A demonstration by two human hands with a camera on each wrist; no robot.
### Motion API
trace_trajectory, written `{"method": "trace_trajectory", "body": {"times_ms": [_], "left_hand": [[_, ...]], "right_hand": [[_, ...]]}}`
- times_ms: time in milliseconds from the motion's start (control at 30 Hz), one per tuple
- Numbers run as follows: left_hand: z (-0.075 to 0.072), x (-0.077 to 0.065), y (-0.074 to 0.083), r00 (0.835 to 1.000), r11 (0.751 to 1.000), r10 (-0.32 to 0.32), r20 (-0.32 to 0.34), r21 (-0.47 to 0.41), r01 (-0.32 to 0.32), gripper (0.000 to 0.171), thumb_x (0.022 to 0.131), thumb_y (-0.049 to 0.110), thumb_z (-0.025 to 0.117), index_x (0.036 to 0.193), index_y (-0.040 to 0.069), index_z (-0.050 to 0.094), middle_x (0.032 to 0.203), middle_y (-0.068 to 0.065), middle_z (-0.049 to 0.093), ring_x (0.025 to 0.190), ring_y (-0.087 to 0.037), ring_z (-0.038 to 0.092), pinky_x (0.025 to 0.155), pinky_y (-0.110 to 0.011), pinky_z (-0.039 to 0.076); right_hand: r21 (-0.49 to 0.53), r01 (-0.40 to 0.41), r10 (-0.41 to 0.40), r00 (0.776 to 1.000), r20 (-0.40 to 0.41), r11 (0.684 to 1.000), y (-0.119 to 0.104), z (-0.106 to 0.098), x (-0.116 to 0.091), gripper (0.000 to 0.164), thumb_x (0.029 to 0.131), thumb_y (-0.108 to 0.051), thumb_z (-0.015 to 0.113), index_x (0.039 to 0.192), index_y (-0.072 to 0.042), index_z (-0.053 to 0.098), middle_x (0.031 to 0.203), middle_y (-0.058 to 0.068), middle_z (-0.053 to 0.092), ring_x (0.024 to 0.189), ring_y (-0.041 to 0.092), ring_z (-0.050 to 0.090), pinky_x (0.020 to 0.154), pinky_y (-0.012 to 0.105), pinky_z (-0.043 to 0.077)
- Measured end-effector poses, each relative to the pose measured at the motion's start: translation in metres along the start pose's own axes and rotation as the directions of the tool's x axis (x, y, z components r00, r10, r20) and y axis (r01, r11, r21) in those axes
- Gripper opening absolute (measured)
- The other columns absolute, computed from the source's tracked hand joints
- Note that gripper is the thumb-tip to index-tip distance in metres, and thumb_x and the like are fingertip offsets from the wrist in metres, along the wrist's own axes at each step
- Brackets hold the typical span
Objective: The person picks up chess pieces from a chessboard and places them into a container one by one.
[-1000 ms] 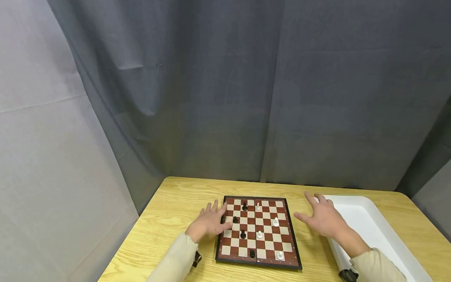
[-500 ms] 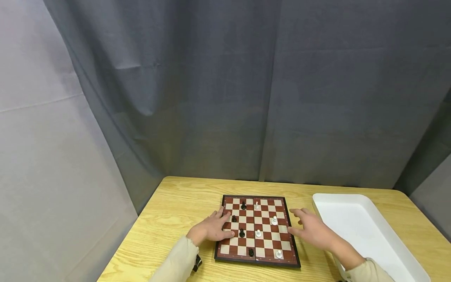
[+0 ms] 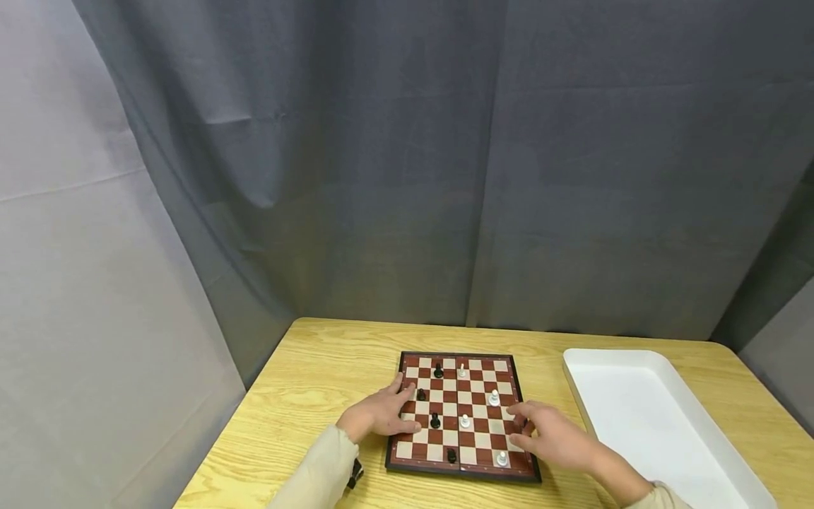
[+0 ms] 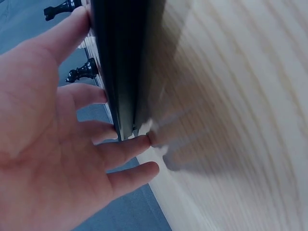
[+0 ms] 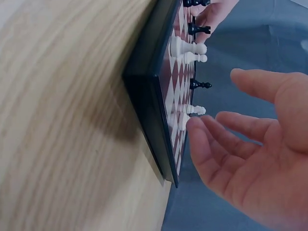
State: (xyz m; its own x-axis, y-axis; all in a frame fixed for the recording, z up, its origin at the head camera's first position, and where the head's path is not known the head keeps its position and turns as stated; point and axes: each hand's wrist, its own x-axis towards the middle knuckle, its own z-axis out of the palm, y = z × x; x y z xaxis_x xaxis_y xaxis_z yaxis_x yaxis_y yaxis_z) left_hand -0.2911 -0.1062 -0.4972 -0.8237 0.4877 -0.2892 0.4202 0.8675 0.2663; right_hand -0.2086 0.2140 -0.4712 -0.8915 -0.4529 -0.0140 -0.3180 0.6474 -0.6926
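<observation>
A folding chessboard point(image 3: 478, 442) in brown and white squares lies on the table with several chess pieces standing on it. My left hand point(image 3: 376, 413) rests at its left edge, thumb and fingertips touching the black frame point(image 4: 118, 62) in the left wrist view. Black pieces, one a bishop-like piece point(image 4: 84, 72), stand just beyond those fingers. Over the right edge hovers my right hand point(image 3: 552, 435), fingers slightly bent, holding nothing. Nearest to it are a white chess piece point(image 3: 494, 398) and a white pawn point(image 3: 502, 459). The right wrist view shows its fingertips point(image 5: 195, 124) overlapping a white piece.
A shallow white tray point(image 3: 661, 410) sits on the wooden table point(image 3: 305, 382) to the right of the board. Grey curtains point(image 3: 381, 177) hang behind the table and along the left side. A black strap point(image 3: 355, 474) shows at the left wrist.
My right hand has moved left from beside the tray to over the board's right edge, its fingers drawing closer together. My left hand has settled slightly further onto the left edge.
</observation>
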Motion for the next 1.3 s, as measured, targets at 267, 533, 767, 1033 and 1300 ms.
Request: {"method": "trace_trajectory", "body": {"times_ms": [267, 533, 767, 1033, 1300], "left_hand": [[0.0, -0.002, -0.001, 1.0, 1.0, -0.005, -0.009, 0.013, 0.005, 0.08, 0.088, 0.058, 0.055, 0.152, 0.02, 0.024, 0.157, -0.013, 0.007, 0.134, -0.033, 0.033, 0.097, -0.044, 0.042], [-0.001, -0.001, -0.002, 1.0, 1.0, -0.003, -0.009, 0.018, 0.003, 0.081, 0.089, 0.058, 0.054, 0.152, 0.02, 0.023, 0.157, -0.013, 0.007, 0.135, -0.033, 0.033, 0.098, -0.044, 0.042], [0.002, -0.001, -0.003, 1.0, 1.0, -0.006, -0.006, 0.015, 0.006, 0.083, 0.088, 0.061, 0.054, 0.153, 0.021, 0.022, 0.158, -0.012, 0.006, 0.135, -0.033, 0.031, 0.1, -0.044, 0.04], [0.003, -0.001, -0.003, 1.0, 1.0, -0.008, -0.009, 0.021, 0.009, 0.083, 0.087, 0.061, 0.054, 0.153, 0.021, 0.022, 0.158, -0.012, 0.006, 0.135, -0.033, 0.032, 0.098, -0.043, 0.042], [0.002, -0.001, -0.002, 1.0, 1.0, -0.003, -0.01, 0.027, 0.004, 0.083, 0.087, 0.062, 0.054, 0.152, 0.021, 0.023, 0.158, -0.012, 0.006, 0.135, -0.033, 0.032, 0.098, -0.042, 0.042]], "right_hand": [[0.089, 0.025, -0.032, 0.996, 0.083, 0.996, 0.002, 0.008, 0.0, 0.034, 0.09, -0.014, 0.065, 0.116, 0.008, 0.059, 0.1, 0.007, 0.06, 0.078, 0.012, 0.055, 0.064, 0.027, 0.048], [0.118, 0.063, -0.077, 0.99, 0.114, 0.991, 0.01, 0.02, 0.002, 0.032, 0.086, -0.016, 0.07, 0.113, 0.0, 0.063, 0.095, 0.0, 0.061, 0.078, 0.01, 0.054, 0.063, 0.026, 0.049], [0.095, 0.165, -0.173, 0.981, 0.084, 0.982, 0.016, 0.029, 0.002, 0.025, 0.085, -0.015, 0.072, 0.107, -0.004, 0.067, 0.087, -0.006, 0.058, 0.071, 0.007, 0.049, 0.058, 0.023, 0.045], [0.075, 0.18, -0.186, 0.979, 0.084, 0.981, 0.016, 0.031, 0.003, 0.016, 0.086, -0.017, 0.071, 0.101, -0.012, 0.072, 0.085, -0.008, 0.055, 0.066, 0.007, 0.046, 0.055, 0.021, 0.043], [0.069, 0.146, -0.152, 0.984, 0.096, 0.987, 0.015, 0.031, 0.004, 0.014, 0.086, -0.017, 0.071, 0.1, -0.014, 0.073, 0.089, -0.008, 0.057, 0.068, 0.005, 0.047, 0.057, 0.022, 0.044]]}}
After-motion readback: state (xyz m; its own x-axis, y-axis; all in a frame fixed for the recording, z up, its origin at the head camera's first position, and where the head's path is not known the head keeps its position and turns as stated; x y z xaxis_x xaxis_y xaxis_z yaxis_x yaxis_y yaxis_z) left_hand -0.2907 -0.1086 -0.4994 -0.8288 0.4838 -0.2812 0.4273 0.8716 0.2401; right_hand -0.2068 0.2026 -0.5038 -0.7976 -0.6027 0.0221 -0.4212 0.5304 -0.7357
